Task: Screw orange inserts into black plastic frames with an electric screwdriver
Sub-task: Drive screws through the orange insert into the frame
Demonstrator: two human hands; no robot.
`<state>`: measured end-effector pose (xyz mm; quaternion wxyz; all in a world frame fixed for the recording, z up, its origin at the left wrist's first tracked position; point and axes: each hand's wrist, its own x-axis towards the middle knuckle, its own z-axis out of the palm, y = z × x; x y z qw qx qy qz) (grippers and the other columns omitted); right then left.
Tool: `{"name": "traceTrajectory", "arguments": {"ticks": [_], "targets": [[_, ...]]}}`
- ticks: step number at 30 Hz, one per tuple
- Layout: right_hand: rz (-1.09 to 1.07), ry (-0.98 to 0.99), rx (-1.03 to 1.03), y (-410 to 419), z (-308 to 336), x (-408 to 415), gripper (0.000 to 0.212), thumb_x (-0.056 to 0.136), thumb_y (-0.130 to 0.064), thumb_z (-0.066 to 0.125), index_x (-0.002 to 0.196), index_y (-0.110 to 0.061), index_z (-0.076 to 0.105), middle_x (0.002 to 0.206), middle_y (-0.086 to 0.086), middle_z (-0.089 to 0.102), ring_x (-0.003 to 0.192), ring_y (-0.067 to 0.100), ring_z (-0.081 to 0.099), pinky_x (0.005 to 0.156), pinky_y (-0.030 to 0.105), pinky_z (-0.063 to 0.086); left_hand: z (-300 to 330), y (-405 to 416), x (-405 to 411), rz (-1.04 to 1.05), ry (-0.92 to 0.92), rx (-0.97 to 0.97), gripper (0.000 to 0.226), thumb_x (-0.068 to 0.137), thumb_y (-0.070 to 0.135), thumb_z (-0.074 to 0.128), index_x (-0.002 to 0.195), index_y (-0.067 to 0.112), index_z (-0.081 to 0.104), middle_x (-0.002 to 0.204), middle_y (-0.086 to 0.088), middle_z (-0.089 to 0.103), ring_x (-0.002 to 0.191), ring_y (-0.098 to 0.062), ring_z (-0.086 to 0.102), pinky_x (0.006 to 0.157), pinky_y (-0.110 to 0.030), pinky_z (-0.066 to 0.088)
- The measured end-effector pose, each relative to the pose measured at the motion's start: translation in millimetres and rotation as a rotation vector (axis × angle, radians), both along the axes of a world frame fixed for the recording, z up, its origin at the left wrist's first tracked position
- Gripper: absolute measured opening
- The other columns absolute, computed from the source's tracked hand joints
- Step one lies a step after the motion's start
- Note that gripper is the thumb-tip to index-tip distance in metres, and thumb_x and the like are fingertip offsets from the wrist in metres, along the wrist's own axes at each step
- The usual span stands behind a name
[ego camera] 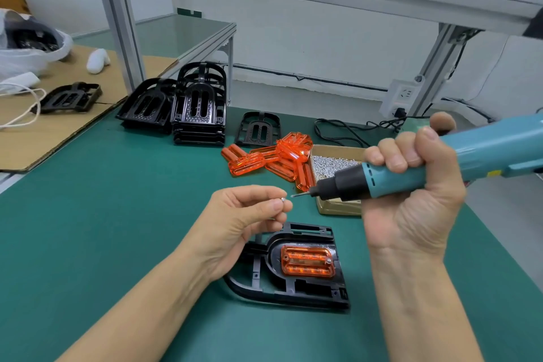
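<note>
Landmark: black frame (293, 270) lying flat on the green bench (102, 214), nearest the viewer; orange insert (308, 261) seated in its rounded recess, one screw head visible at the insert's right edge.

Left hand (249, 223) raised just above the frame's upper left corner; grip narrow, thumb and forefinger pinching a small silver screw (283, 200); remaining fingers loosely curled.

Right hand (411, 194) up and to the right of the frame; grip wrapped full round the teal body of the electric screwdriver (411, 173); black nose and thin bit pointing left, bit tip just beside the pinched screw; touching or not, cannot tell.

Beyond the frame, behind the screwdriver's nose: shallow cardboard tray (338, 209) holding a heap of silver screws (332, 166).

Beyond the frame, left of the tray: loose pile of orange inserts (270, 156), overlapping, some tilted.

Farther back from the frame: single black frame (258, 128) flat on the bench; left of it, two stacks of black frames (188, 109), the taller stack with one frame leaning upright at the back.

Far left of the frame: cardboard sheet (58, 126) carrying one more dark frame (70, 97), a white cord and a white bag with dark parts inside.

Back right of the frame: wall socket strip (399, 97) on the aluminium post, black cable running down from it.
</note>
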<state>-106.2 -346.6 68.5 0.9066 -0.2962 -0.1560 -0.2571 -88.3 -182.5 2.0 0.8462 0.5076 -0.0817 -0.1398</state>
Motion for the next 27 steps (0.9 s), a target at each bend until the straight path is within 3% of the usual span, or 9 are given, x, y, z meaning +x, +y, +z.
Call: {"name": "traceTrajectory", "arguments": {"ticks": [7,27], "targets": [[-0.006,0.008,-0.018,4.2,0.6,-2.5,0.019,0.082,-0.005,0.048,0.092,-0.022,0.05,0.053,-0.009,0.037,0.045,0.005,0.039,0.054,0.021,0.042,1.8,-1.2,-6.4,0.012,0.016,0.009,0.014,0.061,0.011,0.072,0.074,0.01,0.077,0.071,-0.01,0.071,0.057,-0.011,0.062,0.049,-0.021,0.052],[-0.017,-0.039,-0.087,9.0,-7.0,-0.2,0.021,0.085,-0.002,0.044,0.096,-0.02,0.049,0.054,-0.01,0.039,0.046,0.005,0.041,0.055,0.021,0.042,-0.1,-3.9,-9.5,0.071,-0.067,-0.012,0.012,0.06,0.012,0.073,0.072,0.01,0.076,0.069,-0.01,0.07,0.059,-0.012,0.064,0.056,-0.021,0.053]]}}
